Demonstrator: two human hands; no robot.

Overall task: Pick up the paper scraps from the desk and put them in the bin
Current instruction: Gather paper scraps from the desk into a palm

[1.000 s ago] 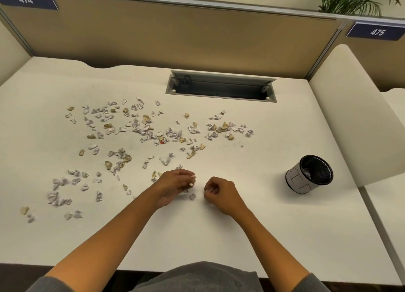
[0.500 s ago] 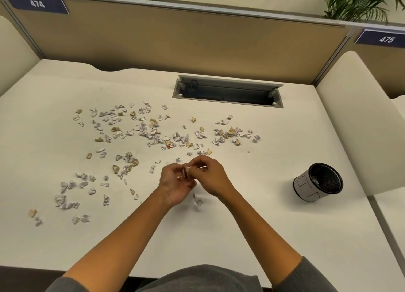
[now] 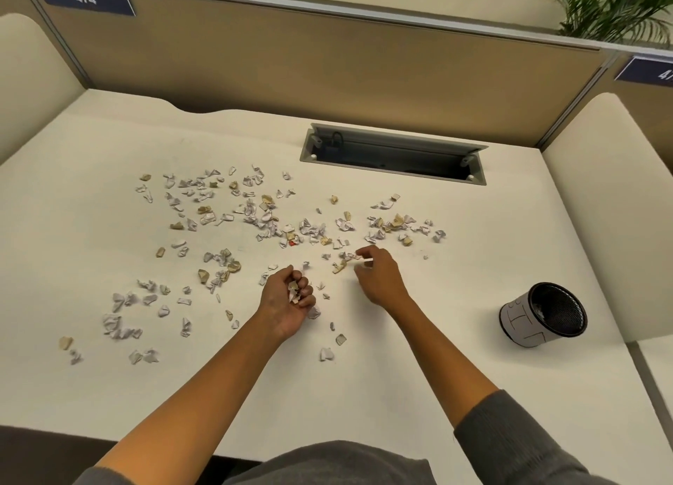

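Many small white and tan paper scraps (image 3: 255, 222) lie scattered over the left and middle of the white desk (image 3: 418, 393). My left hand (image 3: 286, 302) rests palm up near the desk's middle, fingers curled around a few collected scraps (image 3: 294, 290). My right hand (image 3: 378, 277) reaches forward to its right, fingertips pinching at scraps (image 3: 342, 264) lying on the desk. A small round bin (image 3: 542, 315) with a black mesh inside and a grey-white sleeve stands tilted at the right of the desk, apart from both hands.
A grey cable tray opening (image 3: 393, 154) is sunk into the desk at the back. Tan partition panels (image 3: 327, 65) close the back, cream dividers (image 3: 612, 200) the sides. A few loose scraps (image 3: 326, 354) lie near the front, between my forearms.
My hands were together half a second ago. Now they have parted: the left stays cupped with scraps, the right has moved forward and right to scraps on the desk.
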